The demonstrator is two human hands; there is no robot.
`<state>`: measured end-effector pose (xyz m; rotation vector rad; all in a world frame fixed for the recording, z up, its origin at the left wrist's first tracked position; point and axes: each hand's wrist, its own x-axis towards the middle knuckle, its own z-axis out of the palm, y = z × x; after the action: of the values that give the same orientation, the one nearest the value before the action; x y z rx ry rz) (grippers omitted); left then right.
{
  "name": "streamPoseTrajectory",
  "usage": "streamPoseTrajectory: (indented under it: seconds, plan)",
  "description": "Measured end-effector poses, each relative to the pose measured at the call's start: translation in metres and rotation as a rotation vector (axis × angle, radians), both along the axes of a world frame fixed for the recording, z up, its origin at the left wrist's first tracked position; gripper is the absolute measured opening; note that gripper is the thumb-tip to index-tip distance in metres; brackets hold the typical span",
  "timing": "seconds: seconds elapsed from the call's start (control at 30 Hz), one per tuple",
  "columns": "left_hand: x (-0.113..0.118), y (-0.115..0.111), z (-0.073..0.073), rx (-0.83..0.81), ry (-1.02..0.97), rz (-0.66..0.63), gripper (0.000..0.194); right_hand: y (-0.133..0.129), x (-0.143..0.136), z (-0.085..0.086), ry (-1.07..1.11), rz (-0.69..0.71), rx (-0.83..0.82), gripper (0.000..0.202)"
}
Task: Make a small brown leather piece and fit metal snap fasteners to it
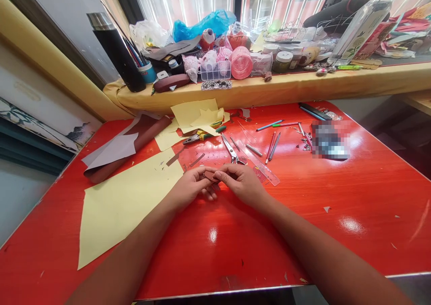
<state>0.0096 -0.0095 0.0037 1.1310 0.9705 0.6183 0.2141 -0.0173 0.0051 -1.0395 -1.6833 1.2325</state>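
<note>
Both hands meet over the middle of the red table [303,215]. My left hand [192,186] holds a small brown piece [210,175] between its thumb and fingers. My right hand [240,183] pinches the right end of the same piece. Scissors [230,148] lie just beyond the hands, their handles partly hidden by my right hand. A clear ruler [264,168] rests to the right of them. Left of my left hand is a large yellow sheet [128,201], partly covered by my left forearm.
A brown roll with white backing [124,152] lies at the left. Green-handled pliers [202,135], yellow scraps [198,116] and pens [274,147] lie farther back. A black bottle [117,53] and craft supplies crowd the sill. A blurred dark object [332,143] sits right.
</note>
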Motion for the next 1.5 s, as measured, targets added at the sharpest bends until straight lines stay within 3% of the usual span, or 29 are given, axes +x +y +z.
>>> streamPoseTrajectory:
  seconds: [0.4, 0.57, 0.83, 1.23, 1.5]
  plan:
    - [-0.006, 0.002, 0.006, -0.051, -0.125, -0.033, 0.040, 0.000, 0.001, -0.003, -0.140, -0.081, 0.023, 0.019]
    - [-0.005, 0.001, 0.006, 0.043, -0.034, -0.083, 0.035, 0.001, 0.001, -0.002, -0.129, -0.081, 0.007, 0.019]
    - [-0.003, 0.001, 0.006, 0.101, 0.015, -0.091, 0.046, 0.002, 0.001, -0.002, -0.135, -0.073, 0.017, 0.015]
    - [-0.003, 0.000, 0.005, 0.147, 0.056, -0.106, 0.032, 0.002, 0.003, 0.000, -0.122, -0.118, 0.007, 0.022]
    - [-0.002, -0.005, 0.011, 0.207, 0.153, -0.159, 0.024, 0.002, 0.002, -0.008, -0.129, -0.037, -0.017, 0.023]
